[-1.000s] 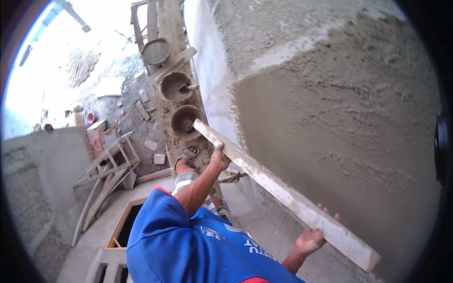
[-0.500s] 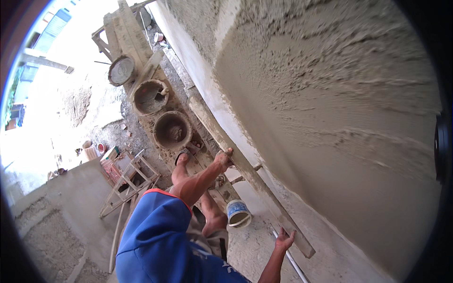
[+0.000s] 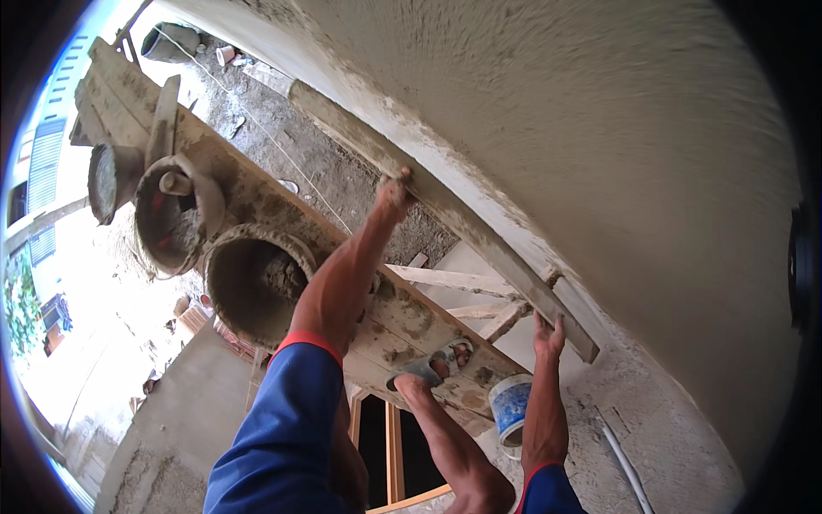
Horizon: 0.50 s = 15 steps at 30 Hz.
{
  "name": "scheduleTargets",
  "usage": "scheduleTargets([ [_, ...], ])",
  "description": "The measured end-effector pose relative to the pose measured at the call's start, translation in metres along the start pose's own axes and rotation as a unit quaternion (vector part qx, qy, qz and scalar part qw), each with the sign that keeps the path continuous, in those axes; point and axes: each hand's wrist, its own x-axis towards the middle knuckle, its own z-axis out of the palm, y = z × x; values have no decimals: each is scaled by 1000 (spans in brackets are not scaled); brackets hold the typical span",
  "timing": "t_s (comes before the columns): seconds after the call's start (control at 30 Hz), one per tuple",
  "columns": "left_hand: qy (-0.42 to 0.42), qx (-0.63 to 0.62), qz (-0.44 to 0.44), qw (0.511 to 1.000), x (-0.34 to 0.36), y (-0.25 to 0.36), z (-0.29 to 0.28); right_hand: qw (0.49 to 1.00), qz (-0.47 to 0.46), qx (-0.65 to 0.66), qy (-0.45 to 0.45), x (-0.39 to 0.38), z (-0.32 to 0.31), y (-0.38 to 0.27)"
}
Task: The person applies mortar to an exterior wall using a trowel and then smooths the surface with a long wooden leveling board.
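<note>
A long mortar-smeared wooden straightedge point(image 3: 467, 221) lies slantwise along the lower part of the plastered wall point(image 3: 591, 154). My left hand point(image 3: 394, 194) grips it left of its middle, fingers closed round the near edge. Closer to its right end, my right hand point(image 3: 549, 336) holds the same edge from below, its fingertips partly hidden by the wood. Wet grey-brown plaster coats the wall above the board, with a paler strip beneath. Whether the board's far face touches the plaster, I cannot tell.
My sandalled foot rests on a scaffold plank point(image 3: 411, 321). Along it stand a large mortar tub point(image 3: 235, 295), a second bucket point(image 3: 158, 227) with a tool inside, and a third bucket point(image 3: 103, 184). A blue-and-white pail point(image 3: 510, 404) is near my right forearm. A pale pipe point(image 3: 625, 463) lies lower right.
Both hands have shifted up in the view with the straightedge, my right arm reaching further forward. The view has turned and come closer to the plank and tubs. The plaster looks smoother.
</note>
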Motion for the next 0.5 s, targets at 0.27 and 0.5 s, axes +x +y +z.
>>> scheduleTargets([
  [0.27,67,13,23,997,81,78,-32,1000,15,19,4,72,59,113],
  [0.5,67,44,73,994,118,110,-28,994,79,71,-11,89,108,128],
])
